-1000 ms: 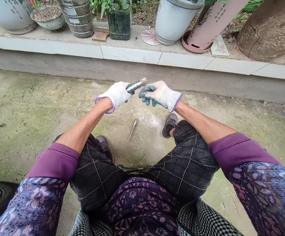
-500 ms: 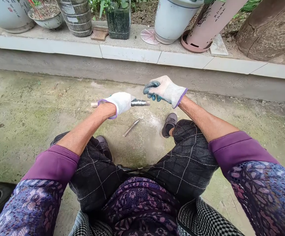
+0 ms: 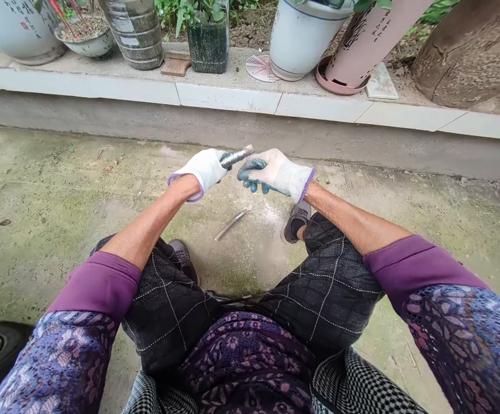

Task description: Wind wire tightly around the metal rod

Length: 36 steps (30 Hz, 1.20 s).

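My left hand [image 3: 207, 168], in a white glove with a dark coated palm and purple cuff, is closed around a wooden stick wound with a shiny silvery strand [image 3: 235, 157]. The stick's bare end [image 3: 248, 150] points up to the right; its other end is hidden. Close to that tip, my right hand [image 3: 267, 171], gloved alike, has its fingers curled and pressed together. Whatever those fingers hold, if anything, is too fine to make out. On the ground below lies a thin stick-like piece [image 3: 231, 225], beside a patch of white powder [image 3: 267, 213].
Ahead runs a low ledge faced with white tiles [image 3: 228, 96]. On it stand a white pot [image 3: 306, 40], a pink pot [image 3: 357, 52], a green square container [image 3: 209, 46] and a ribbed plastic container [image 3: 133, 34]. A black tyre [image 3: 8, 345] is at lower left.
The stick has turned from nearly level to slanting, its right end now higher. My right hand has moved left and down, beneath the stick's tip. My left hand has shifted slightly up and left.
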Motion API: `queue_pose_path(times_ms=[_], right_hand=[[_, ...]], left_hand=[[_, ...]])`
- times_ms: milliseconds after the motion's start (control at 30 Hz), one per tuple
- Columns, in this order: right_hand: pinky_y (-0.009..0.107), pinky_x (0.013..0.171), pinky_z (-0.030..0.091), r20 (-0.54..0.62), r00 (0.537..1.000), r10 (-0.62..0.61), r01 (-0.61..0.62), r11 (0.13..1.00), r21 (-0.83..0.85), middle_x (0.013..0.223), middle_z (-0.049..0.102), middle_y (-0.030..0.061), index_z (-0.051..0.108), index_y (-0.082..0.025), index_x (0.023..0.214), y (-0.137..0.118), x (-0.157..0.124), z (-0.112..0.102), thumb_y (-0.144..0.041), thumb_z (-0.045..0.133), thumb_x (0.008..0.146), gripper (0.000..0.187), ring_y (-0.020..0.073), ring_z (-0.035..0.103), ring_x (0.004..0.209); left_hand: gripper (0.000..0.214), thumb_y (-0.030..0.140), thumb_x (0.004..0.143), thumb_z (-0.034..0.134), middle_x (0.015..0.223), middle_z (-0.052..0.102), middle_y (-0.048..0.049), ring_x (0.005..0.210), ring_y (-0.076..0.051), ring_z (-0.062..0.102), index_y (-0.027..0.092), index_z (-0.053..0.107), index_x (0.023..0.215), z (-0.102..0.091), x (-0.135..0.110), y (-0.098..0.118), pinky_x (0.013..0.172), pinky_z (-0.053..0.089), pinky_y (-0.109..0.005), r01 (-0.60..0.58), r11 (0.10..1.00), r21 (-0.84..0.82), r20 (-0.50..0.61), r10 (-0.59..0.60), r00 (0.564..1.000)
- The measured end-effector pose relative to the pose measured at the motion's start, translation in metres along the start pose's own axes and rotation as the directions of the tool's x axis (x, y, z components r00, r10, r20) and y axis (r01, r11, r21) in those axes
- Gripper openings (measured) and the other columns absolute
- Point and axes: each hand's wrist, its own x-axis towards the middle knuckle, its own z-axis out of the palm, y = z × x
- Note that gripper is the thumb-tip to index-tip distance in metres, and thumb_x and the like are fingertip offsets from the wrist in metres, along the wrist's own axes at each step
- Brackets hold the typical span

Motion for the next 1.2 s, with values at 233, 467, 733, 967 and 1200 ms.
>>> queue_pose_path(times_ms=[233,467,733,967,1200], right_hand=[[0.019,0.036,0.038,-0.107,0.994,0.016,-0.013,1.0,0.024,0.059,0.066,0.0017,0.075,-0.012,0.076,-0.014,-0.005,-0.016,-0.008,0.073,0.08,0.006,0.007,0.052,0.044],[0.021,0.036,0.039,-0.162,0.986,0.034,-0.03,0.999,0.026,0.06,0.067,0.0019,0.074,-0.014,0.074,0.009,0.013,-0.03,-0.014,0.078,0.079,0.006,0.0076,0.052,0.045],[0.019,0.036,0.041,-0.119,0.993,0.027,-0.02,0.998,0.058,0.065,0.071,0.0056,0.075,-0.01,0.08,0.009,0.014,-0.011,-0.013,0.074,0.08,0.003,0.0088,0.058,0.047],[0.021,0.038,0.042,-0.029,1.0,0.009,-0.009,1.0,-0.005,0.066,0.071,0.0052,0.077,-0.011,0.08,-0.009,-0.006,-0.005,-0.008,0.07,0.078,0.008,0.0099,0.06,0.048],[0.023,0.038,0.04,-0.14,0.99,0.02,-0.026,0.999,-0.039,0.062,0.069,0.0048,0.076,-0.012,0.075,-0.007,0.002,-0.022,-0.006,0.071,0.079,0.008,0.0088,0.054,0.046]], left_hand=[[0.039,0.029,0.093,0.048,0.1,0.075,-0.0142,0.086,-0.026,0.069,0.018,0.076,0.118,0.011,-0.004,0.006,0.08,0.051,-0.037,0.018,0.948,0.317,0.031,-0.03,0.999],[0.03,0.029,0.087,0.059,0.082,0.072,-0.0064,0.071,-0.017,0.061,0.016,0.079,0.106,0.001,-0.026,0.025,0.068,0.046,-0.031,-0.169,0.985,0.046,0.097,0.164,0.982],[0.039,0.024,0.084,0.059,0.075,0.069,-0.0045,0.061,-0.014,0.058,0.015,0.075,0.118,-0.006,-0.017,0.01,0.061,0.045,-0.029,-0.056,0.973,-0.223,-0.064,0.042,0.997],[0.038,0.025,0.094,0.048,0.092,0.074,-0.0123,0.087,-0.026,0.069,0.018,0.075,0.12,0.007,0.004,-0.006,0.079,0.049,-0.036,0.054,0.961,0.271,-0.13,-0.02,0.991],[0.04,0.022,0.094,0.045,0.087,0.074,-0.013,0.082,-0.027,0.069,0.019,0.076,0.118,0.012,-0.012,0.008,0.076,0.048,-0.037,-0.119,0.908,0.402,0.048,0.11,0.993]])
